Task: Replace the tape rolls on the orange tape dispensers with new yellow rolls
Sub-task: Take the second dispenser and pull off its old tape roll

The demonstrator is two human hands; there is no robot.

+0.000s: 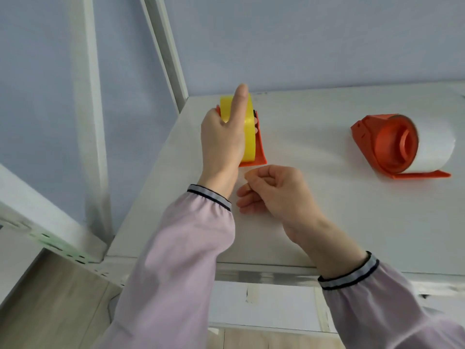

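Observation:
A yellow tape roll (250, 137) stands on edge in an orange dispenser (260, 152) near the back left corner of the white shelf (352, 222). My left hand (221, 142) wraps over the roll from the left, forefinger laid up along its top. My right hand (276, 192) sits just in front of the dispenser's lower tip, thumb and forefinger pinched together. I cannot see whether a tape end is between them. A second orange dispenser (385, 144) lies on its side at the right, with a white roll (432, 144) on it.
A white upright post (171, 54) rises at the shelf's back left corner against a pale blue wall. The shelf's metal front edge (264, 273) runs below my wrists. Below it are a lower white board and wooden floor.

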